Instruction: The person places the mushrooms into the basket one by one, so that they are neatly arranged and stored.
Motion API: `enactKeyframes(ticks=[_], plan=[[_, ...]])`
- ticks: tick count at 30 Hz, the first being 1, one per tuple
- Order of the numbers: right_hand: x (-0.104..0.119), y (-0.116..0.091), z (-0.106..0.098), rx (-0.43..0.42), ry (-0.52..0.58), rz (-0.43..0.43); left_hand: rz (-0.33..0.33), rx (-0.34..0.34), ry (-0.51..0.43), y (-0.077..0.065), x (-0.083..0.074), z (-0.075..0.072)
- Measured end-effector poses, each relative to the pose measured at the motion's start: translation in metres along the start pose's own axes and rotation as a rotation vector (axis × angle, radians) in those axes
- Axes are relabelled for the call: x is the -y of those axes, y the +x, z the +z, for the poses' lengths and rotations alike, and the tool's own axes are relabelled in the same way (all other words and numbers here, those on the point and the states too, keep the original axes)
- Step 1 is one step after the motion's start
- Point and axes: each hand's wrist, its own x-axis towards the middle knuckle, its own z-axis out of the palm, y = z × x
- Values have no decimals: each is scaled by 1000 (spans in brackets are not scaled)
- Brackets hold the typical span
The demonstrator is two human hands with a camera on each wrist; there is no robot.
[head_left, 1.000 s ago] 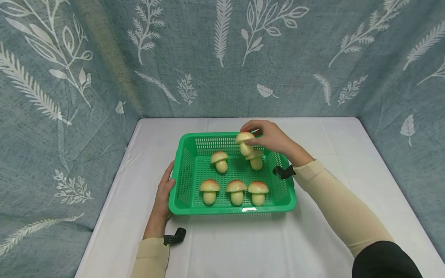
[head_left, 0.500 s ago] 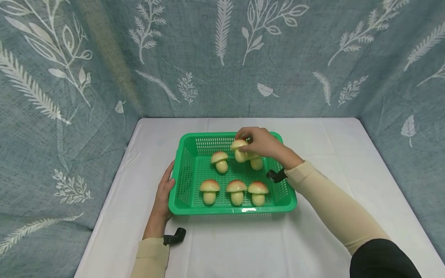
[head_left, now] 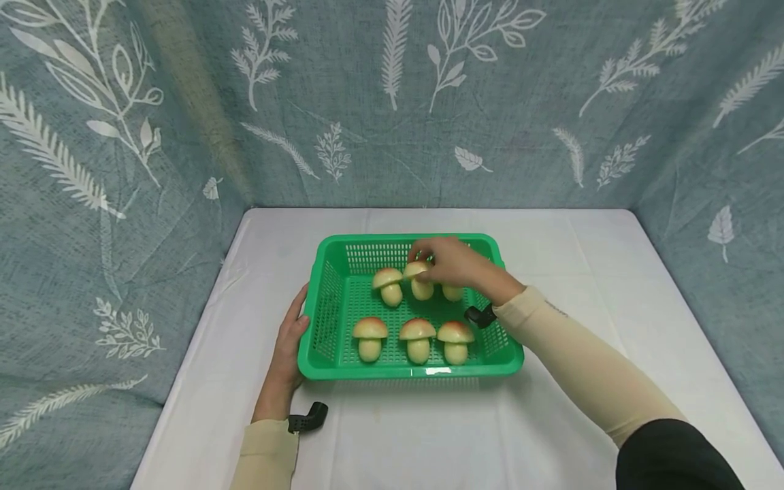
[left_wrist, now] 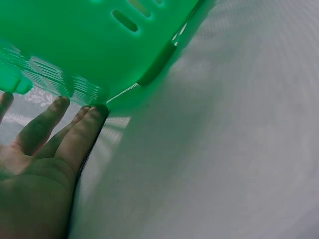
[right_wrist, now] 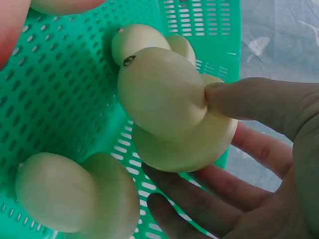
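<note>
A toy mushroom with a cream stem and tan cap is in my right hand, low in the back of a green plastic basket. Up close in the right wrist view, my thumb presses the held mushroom at its neck while my fingers curl around the cap. Another mushroom lies just left of it; to the right, one more is partly hidden behind my hand. Along the basket's left wall, my left hand rests with fairly straight fingers, their tips at the basket's lower edge.
Three similar mushrooms lie in a row along the basket's front: left, middle and right. The basket stands on a white-covered table. Leaf-patterned grey-blue cloth hangs behind and at both sides.
My right hand has lowered the mushroom and moved it leftward, from near the back rim down between the two others in the back row. My left hand has stayed put.
</note>
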Motion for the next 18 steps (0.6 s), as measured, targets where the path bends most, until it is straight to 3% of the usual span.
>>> enactKeyframes(ticks=[11,18], plan=[[-1,4,10,47,-8,-5,-8,-5,19,1,2,-1],[-1,5,14,61,-3,-1,7,10,-15,2,5,-2]])
